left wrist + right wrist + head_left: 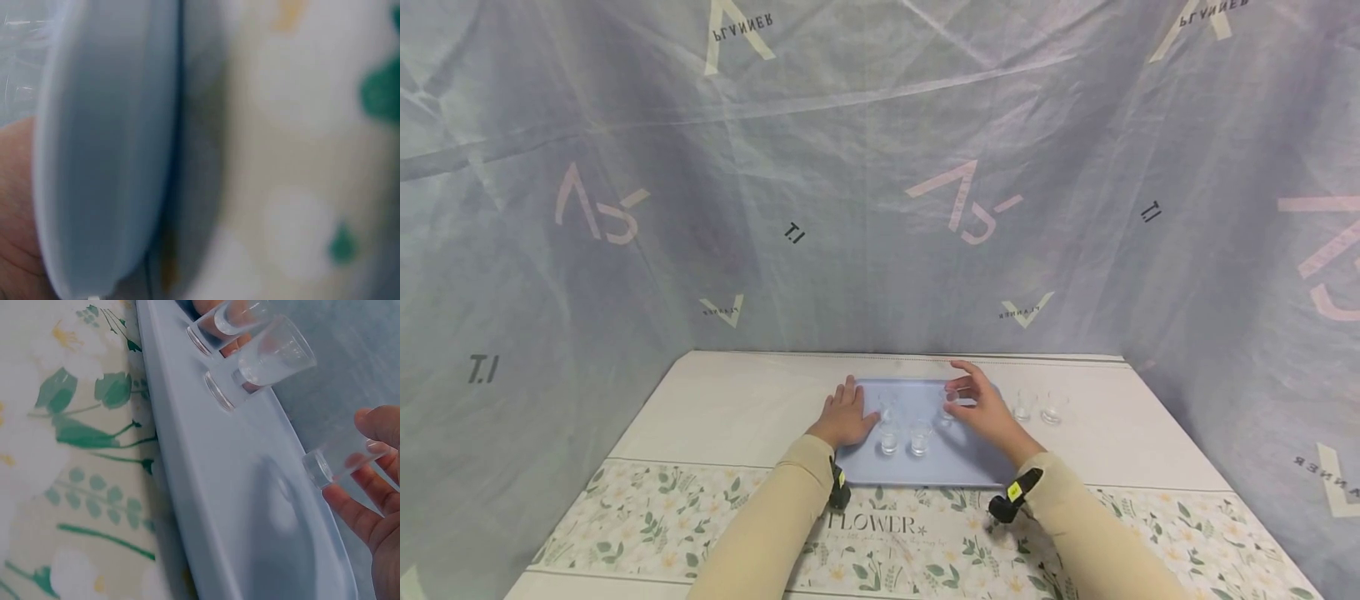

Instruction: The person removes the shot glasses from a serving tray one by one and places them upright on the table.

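My left hand [844, 417] rests on the left side of a pale blue tray [955, 467], its fingers stretched out flat. In the left wrist view the tray's rim [106, 156] hides most of that hand. Over the right half of the tray, my right hand [987, 412] holds a small clear shot glass [325, 465] between thumb and fingers. On the tray's left half stand more shot glasses: a front left one [889, 439], one [920, 439] to its right, and one [887, 408] behind, near my left thumb.
Right of the tray, two more clear glasses stand on the table: one [1022, 407] close to the tray and another [1054, 410] beyond it. A flowered band [647, 508] crosses the tablecloth in front. Grey cloth walls [865, 275] enclose the back and sides.
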Tool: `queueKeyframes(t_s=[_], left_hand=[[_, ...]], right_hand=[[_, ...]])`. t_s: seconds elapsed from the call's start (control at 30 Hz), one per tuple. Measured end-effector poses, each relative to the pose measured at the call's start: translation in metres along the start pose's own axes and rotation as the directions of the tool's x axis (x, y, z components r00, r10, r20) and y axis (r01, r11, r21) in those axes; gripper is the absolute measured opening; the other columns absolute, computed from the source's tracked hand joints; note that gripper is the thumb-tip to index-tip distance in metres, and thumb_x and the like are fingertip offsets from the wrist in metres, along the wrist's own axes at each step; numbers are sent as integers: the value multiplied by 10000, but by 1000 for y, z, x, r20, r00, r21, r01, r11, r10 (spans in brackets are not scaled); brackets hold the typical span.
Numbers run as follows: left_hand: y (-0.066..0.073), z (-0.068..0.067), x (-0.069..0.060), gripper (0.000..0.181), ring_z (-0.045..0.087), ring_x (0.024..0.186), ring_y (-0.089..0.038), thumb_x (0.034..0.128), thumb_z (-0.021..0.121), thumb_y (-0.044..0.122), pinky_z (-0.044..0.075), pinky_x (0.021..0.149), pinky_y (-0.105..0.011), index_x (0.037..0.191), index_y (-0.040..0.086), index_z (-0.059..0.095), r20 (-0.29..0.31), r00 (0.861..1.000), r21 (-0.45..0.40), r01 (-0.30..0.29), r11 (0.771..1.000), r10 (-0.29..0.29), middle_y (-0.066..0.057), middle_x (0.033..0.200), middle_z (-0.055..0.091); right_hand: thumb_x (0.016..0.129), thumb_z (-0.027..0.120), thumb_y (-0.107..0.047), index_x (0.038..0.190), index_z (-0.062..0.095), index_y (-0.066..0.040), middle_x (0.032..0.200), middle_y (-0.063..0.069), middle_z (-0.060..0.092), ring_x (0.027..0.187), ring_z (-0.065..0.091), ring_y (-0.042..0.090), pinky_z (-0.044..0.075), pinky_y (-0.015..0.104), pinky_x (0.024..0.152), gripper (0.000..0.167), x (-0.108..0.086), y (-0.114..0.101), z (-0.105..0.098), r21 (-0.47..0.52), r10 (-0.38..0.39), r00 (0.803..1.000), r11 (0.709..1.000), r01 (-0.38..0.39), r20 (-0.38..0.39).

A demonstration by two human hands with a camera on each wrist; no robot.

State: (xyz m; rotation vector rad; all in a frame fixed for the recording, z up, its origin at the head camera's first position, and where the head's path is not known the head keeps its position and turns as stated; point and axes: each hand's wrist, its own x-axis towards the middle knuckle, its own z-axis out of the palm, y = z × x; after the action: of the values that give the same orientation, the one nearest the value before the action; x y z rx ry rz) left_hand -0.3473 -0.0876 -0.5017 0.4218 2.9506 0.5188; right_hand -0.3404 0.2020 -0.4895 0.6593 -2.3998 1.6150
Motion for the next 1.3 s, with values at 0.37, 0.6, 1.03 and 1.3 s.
queueKeyframes(t_s=[0.37, 0.6, 1.03, 1.3], left_hand=[[-4, 5, 6, 759, 64, 1534, -436, 1064, 403, 454, 92, 1236, -548, 1568, -81, 216, 1, 1000, 25, 8, 1000, -8, -254, 1669, 29], [3, -3, -3, 742, 97, 1527, -448, 1072, 394, 432, 112, 1235, -544, 1557, -102, 224, -3, 1000, 21, -1, 1000, 1, -278, 1659, 61], [2, -3, -3, 736, 118, 1527, -441, 1068, 410, 433, 137, 1231, -547, 1556, -93, 247, -4, 1000, 35, -2, 999, 3, -273, 1660, 75], [2, -5, -4, 734, 124, 1521, -456, 1058, 434, 419, 137, 1226, -564, 1544, -106, 266, -10, 1000, 22, -7, 1000, 7, -285, 1654, 88]], right_hand=[[842, 770, 79, 1505, 388, -90, 1174, 281, 638, 1073, 644, 454, 573, 443, 887, 783, -12, 0, -16, 15, -23, 1000, 1000, 23, 0], [835, 770, 92, 1501, 385, -67, 1161, 284, 642, 1062, 647, 439, 577, 371, 851, 785, -18, -1, -26, -22, -3, 1000, 1000, 3, -25], [843, 726, 139, 1481, 373, 30, 1156, 363, 607, 1058, 618, 532, 569, 488, 870, 737, -34, -38, -43, -45, -7, 1000, 999, 7, -10], [837, 722, 151, 1465, 375, 63, 1138, 368, 609, 1040, 616, 540, 571, 280, 817, 723, -43, -39, -54, -72, -20, 1000, 997, 19, -21]])
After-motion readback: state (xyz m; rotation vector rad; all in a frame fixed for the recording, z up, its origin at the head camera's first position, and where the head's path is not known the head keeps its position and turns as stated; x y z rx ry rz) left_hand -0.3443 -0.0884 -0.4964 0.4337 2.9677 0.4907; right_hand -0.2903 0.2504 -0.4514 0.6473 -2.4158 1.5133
